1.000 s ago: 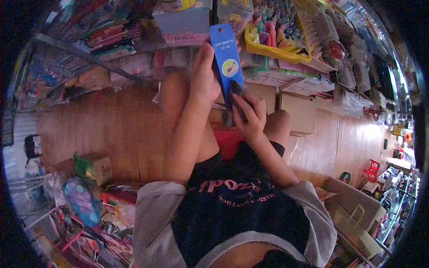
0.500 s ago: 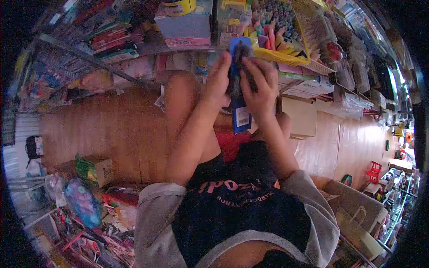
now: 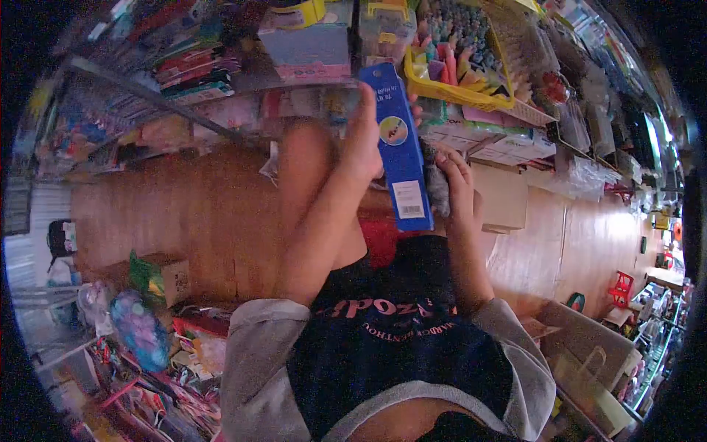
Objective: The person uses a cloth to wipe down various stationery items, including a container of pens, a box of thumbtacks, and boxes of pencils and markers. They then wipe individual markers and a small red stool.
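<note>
A long, flat blue box (image 3: 403,160) stands at a slant in front of me, with a round yellow-green picture and a white barcode label low on its face. My left hand (image 3: 361,144) is closed around it, thumb along the left edge and fingertips showing past the right edge. To the right of the box, my right hand (image 3: 459,184) is closed on a crumpled grey cloth (image 3: 438,189), which hangs below the fingers close beside the box. My knees are bent under both hands.
Ahead is a shelf with a light blue and pink box (image 3: 309,48), a clear case with yellow latches (image 3: 387,33) and a yellow basket (image 3: 464,94) of colourful pens. A cardboard box (image 3: 501,197) stands on the wooden floor (image 3: 199,214). Packed goods fill the lower left.
My right hand has moved down and right with the cloth, off the face of the blue box. The box's printed face now shows, tilted slightly more.
</note>
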A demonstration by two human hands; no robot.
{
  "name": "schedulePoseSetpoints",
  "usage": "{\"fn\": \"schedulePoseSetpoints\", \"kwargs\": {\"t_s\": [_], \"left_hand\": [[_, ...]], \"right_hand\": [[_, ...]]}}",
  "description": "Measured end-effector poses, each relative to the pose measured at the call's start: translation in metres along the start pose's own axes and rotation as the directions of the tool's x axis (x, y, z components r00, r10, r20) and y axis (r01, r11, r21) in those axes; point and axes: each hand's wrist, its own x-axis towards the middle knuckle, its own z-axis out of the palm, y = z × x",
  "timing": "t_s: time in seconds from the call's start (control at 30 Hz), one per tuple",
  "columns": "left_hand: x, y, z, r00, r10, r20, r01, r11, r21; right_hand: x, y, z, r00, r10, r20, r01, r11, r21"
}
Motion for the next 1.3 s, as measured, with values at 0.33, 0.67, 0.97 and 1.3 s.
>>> {"fn": "schedulePoseSetpoints", "kwargs": {"t_s": [0.33, 0.67, 0.97, 1.3], "left_hand": [[-0.001, -0.010, 0.003, 0.992, -0.002, -0.130, 0.059, 0.900, 0.433], [0.004, 0.000, -0.010, 0.996, 0.066, -0.055, -0.048, 0.959, 0.280], [0.001, 0.020, -0.014, 0.938, 0.159, -0.309, -0.095, 0.972, 0.213], [0.002, 0.037, -0.025, 0.881, 0.248, -0.404, -0.311, 0.946, -0.097]], "right_hand": [[0.028, 0.007, 0.023, 0.988, -0.148, 0.050, 0.137, 0.974, 0.180], [0.029, 0.018, 0.017, 0.958, -0.103, 0.268, 0.093, 0.994, 0.048], [0.028, 0.081, -0.036, 0.921, -0.090, 0.379, 0.025, 0.985, 0.171], [0.003, 0.091, -0.018, 0.895, 0.184, 0.407, -0.411, 0.696, 0.589]]}}
